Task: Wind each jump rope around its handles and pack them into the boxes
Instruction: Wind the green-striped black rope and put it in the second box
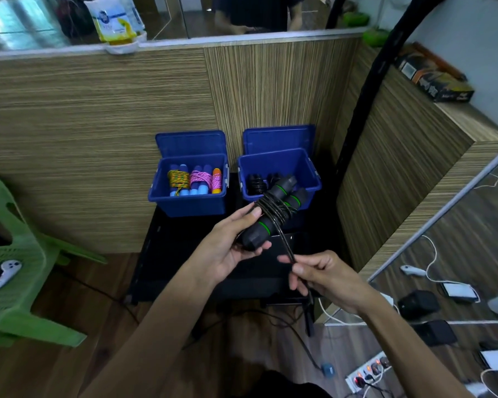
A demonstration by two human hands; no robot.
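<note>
Before a streaked wood-grain wall, two glossy blue plastic boxes (279, 179) stand open on a black stand as your left hand (230, 248) grips the black, green-ringed handles (270, 214), half-wound in cord, just before the right-hand box, and your right hand (316, 275) pinches the taut black rope (285, 244).
</note>
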